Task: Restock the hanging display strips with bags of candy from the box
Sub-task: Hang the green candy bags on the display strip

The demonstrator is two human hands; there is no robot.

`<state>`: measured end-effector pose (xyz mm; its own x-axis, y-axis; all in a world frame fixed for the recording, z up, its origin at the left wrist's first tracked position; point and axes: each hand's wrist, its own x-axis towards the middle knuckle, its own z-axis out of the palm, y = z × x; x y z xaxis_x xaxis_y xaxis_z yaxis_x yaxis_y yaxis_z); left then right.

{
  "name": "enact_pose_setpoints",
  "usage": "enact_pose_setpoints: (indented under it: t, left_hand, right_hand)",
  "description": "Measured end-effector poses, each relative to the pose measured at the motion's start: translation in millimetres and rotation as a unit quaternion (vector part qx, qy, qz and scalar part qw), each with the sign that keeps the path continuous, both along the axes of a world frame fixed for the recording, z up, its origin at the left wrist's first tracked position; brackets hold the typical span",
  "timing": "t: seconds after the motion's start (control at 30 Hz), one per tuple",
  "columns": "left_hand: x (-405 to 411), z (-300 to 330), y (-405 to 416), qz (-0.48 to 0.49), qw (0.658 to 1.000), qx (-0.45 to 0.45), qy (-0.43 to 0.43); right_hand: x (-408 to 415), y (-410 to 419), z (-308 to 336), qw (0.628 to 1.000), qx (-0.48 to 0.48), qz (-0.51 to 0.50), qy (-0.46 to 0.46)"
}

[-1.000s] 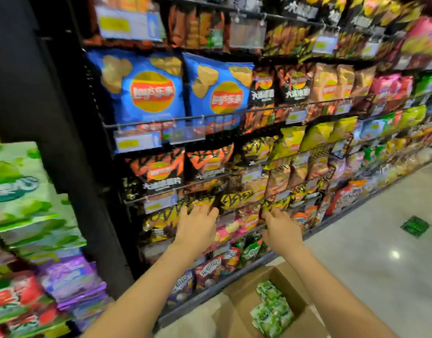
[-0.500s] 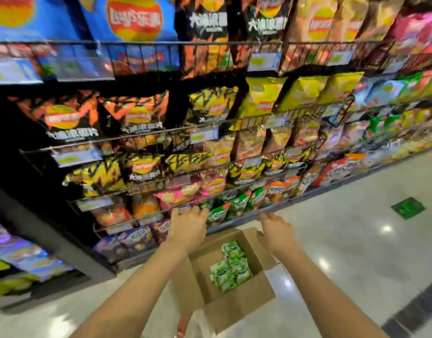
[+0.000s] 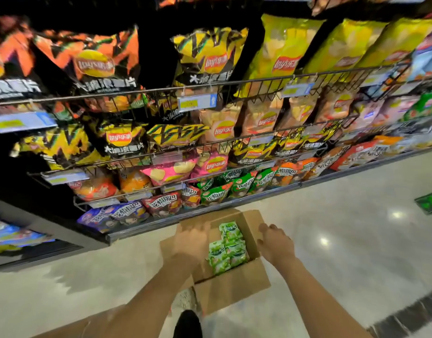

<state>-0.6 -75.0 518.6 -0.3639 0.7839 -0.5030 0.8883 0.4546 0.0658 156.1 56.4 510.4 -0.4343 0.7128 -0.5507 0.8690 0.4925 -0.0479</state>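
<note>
Brown box [image 3: 232, 289] on floor, about four green candy bags [image 3: 228, 247] inside. Left hand [image 3: 190, 240] blurred, grip unclear. Right hand [image 3: 274, 242] loose, empty.

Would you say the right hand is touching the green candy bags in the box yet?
Apart. The head view shows the right hand at the box wall, brown cardboard between it and the candy bags.
</note>
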Motion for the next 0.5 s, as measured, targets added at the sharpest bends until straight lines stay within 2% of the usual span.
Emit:
enact_pose_setpoints:
  t: [0.37, 0.5]
  left_hand:
    - [-11, -92, 40, 0.045, 0.996, -0.062, -0.035]
    - [-3, -153, 49, 0.109, 0.988, -0.057, -0.091]
  right_hand:
    - [-35, 45, -108, 0.997, -0.061, -0.027, -0.033]
    - [-40, 62, -155, 0.996, -0.072, -0.031, -0.04]
